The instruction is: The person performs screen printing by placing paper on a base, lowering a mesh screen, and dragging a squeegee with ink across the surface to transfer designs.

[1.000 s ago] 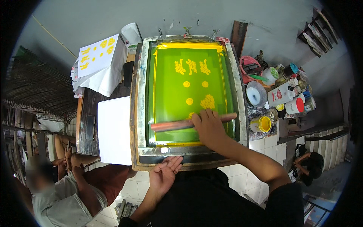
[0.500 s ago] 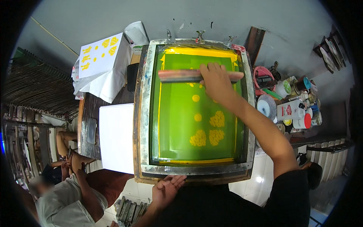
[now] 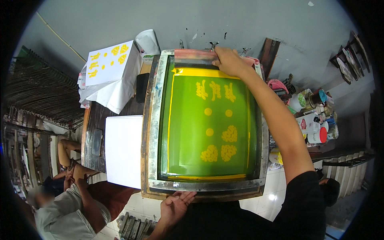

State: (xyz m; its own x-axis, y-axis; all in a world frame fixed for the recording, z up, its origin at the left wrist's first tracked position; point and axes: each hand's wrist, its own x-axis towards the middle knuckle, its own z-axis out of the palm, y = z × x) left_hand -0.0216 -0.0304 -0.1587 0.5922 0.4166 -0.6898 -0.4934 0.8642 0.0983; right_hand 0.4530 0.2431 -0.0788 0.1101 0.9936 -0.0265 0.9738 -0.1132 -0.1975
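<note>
I see a grey wall (image 3: 160, 20) spanning the top of the frame, with a pale pipe (image 3: 60, 35) slanting across its upper left. My feed shows a dark rack (image 3: 40, 86) at left, a dark wooden table (image 3: 97, 114) beside it, and white floor tiles (image 3: 256, 206) glinting at lower right.

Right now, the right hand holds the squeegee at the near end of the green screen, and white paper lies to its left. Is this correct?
Not the near end: the head view shows the right hand holding the squeegee at the green screen's far end.
</note>
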